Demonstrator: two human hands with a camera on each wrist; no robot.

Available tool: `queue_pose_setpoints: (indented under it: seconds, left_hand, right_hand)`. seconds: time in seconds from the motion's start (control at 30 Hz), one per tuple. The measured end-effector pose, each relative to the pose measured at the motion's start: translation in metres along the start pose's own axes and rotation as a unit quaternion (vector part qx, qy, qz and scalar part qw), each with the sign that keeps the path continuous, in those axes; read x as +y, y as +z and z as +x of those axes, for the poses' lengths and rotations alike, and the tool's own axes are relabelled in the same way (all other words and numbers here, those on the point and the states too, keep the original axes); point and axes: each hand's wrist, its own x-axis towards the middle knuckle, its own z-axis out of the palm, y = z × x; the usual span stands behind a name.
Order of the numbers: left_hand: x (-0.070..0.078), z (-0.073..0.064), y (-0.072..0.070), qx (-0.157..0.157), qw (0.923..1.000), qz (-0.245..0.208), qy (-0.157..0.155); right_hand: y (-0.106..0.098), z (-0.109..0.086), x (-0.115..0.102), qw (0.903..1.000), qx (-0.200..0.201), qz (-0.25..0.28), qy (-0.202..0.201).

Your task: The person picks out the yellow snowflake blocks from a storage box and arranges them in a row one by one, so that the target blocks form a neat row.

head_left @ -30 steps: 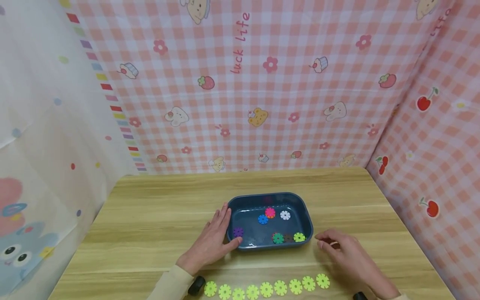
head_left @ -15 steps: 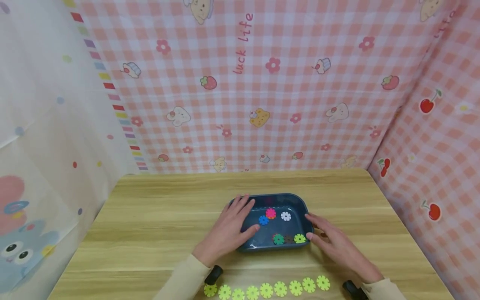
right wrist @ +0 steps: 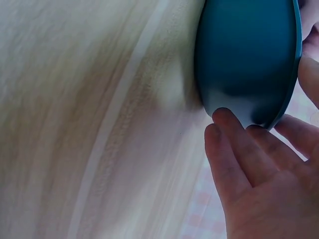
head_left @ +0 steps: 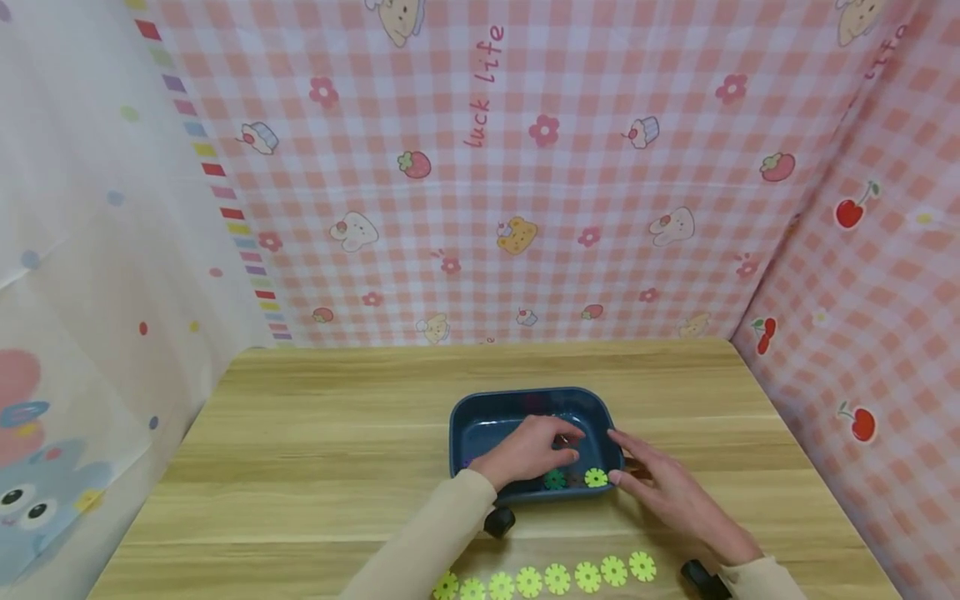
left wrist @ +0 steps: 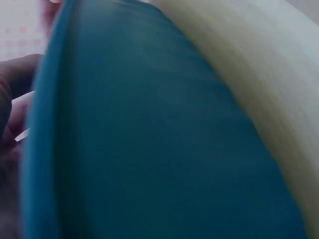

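Note:
A dark blue rounded tray (head_left: 459,417) stands on the table. My left hand (head_left: 528,450) reaches inside it, fingers bent, with thumb and index tips apart. The pink, blue and white notched discs are hidden behind that hand. Near the tray's front wall lie a green disc (head_left: 555,479), a dim brown disc (head_left: 576,480) and a yellow-green disc (head_left: 596,477). A sliver of the purple disc (head_left: 468,462) shows by my left wrist. My right hand (head_left: 667,492) touches the tray's right end, fingers extended; the right wrist view shows the fingertips (right wrist: 223,113) against its outer wall.
A row of several yellow-green notched discs (head_left: 557,578) lies along the front of the wood-grain table (head_left: 315,450). My left sleeve (head_left: 427,542) crosses the row's left end. Patterned cloth (head_left: 450,192) hangs behind and at the sides.
My left hand has left the tray's left rim and moved right, into the tray. My right hand has come from beside the tray to its right end.

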Motion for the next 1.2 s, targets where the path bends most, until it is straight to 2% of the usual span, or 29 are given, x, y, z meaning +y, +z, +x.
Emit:
queue_pose_setpoints:
  seconds: [0.27, 0.53, 0.63, 0.87, 0.97, 1.2]
  left_hand:
    - [0.000, 0.024, 0.013, -0.044, 0.9984, -0.027, -0.020]
    - [0.004, 0.034, 0.024, -0.075, 0.9961, 0.032, -0.034]
    - [0.005, 0.036, 0.028, -0.081, 0.9946, 0.060, -0.027]
    - [0.003, 0.039, 0.033, -0.074, 0.9913, 0.109, 0.005]
    - [0.003, 0.039, 0.034, -0.064, 0.9923, 0.106, -0.002]
    - [0.002, 0.039, 0.029, -0.039, 0.9968, 0.061, -0.032]
  right_hand:
    - [0.002, 0.000, -0.002, 1.0000, -0.006, 0.007, 0.003]
    - [0.003, 0.001, -0.003, 0.9999, -0.005, 0.008, -0.007]
    - [0.002, 0.001, -0.003, 0.9999, -0.005, 0.004, -0.011]
    - [0.002, 0.002, -0.006, 1.0000, -0.008, -0.005, 0.001]
    - [0.002, 0.003, -0.005, 0.9999, -0.010, -0.010, 0.000]
    - [-0.001, 0.002, -0.004, 0.9999, -0.012, -0.001, 0.007]
